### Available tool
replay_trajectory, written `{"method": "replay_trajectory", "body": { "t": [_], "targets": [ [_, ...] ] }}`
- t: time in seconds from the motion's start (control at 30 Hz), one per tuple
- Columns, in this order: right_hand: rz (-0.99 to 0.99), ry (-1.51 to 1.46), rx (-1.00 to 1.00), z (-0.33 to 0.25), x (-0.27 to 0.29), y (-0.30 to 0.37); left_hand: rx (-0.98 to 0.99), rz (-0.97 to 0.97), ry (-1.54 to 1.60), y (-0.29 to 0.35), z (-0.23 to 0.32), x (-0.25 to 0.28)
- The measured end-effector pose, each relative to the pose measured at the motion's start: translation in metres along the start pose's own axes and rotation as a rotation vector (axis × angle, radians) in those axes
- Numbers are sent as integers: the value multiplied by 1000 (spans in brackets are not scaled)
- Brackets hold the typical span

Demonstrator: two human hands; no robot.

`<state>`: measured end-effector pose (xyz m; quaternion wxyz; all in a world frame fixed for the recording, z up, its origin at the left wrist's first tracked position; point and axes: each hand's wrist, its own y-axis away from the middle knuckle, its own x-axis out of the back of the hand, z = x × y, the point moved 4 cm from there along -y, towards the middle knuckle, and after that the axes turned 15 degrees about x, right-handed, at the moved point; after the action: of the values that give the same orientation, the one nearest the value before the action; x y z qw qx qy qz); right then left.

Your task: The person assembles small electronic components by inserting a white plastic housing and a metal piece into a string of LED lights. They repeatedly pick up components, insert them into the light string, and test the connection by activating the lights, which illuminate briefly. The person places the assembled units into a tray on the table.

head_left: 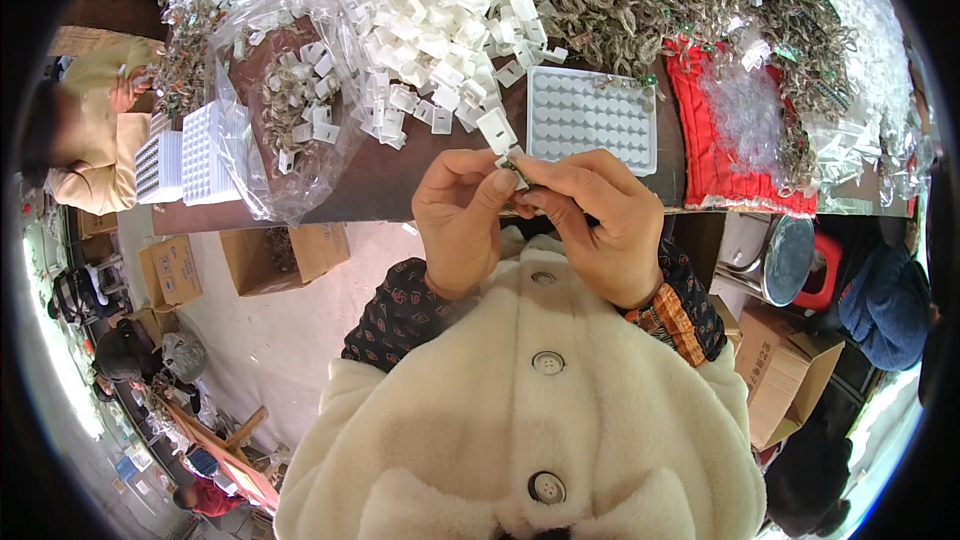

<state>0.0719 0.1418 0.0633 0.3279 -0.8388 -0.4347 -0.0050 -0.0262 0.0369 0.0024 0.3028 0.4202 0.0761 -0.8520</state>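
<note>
- At the far left, two stacks of white plastic trays with round cells (213, 155) are seen standing side by side near the table's edge.
- To the right of them, one clear, crumpled plastic bag (350, 105) is laid, with small white and grey-brown parts in it.
- Behind, a large heap of white rectangular plastic housings (430, 20) is spread; its pieces are too many to be counted.
- Between bag and left hand (460, 220), a bare strip of the dark brown table (385, 180) is left open along the front edge.
- By the left thumb and fingertips, brought narrowly together, one white rectangular plastic piece with a small green part at its lower end (494, 130) is held, at the front edge. Its long axis is steeply slanted; the white end is pointed away from the body and slightly left.
- By the right hand (605, 220), the green lower end is pinched too, between thumb and forefinger.
- Behind the right hand, one white plastic tray with rows of round cells (592, 120) is placed.
- Farther right, a narrow bare strip is followed by one red quilted cloth (700, 125), partly covered by clear thin strands.
</note>
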Motion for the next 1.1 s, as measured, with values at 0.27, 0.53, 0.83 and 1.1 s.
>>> {"method": "replay_trajectory", "body": {
  "t": [0.27, 0.53, 0.83, 1.1],
  "targets": [
    [-40, 210, 226, 1, 4, -2, 197, 42, -110, 0, 5, -3],
    [-32, 277, 303, 11, 1, 1, 169, 91, -343, 0, 11, -14],
    [-71, 354, 412, 13, -5, 5, 47, 147, -589, 4, 11, -23],
    [-70, 454, 577, 12, -12, 6, -207, 253, -875, 2, 2, -19]
  ]
}}
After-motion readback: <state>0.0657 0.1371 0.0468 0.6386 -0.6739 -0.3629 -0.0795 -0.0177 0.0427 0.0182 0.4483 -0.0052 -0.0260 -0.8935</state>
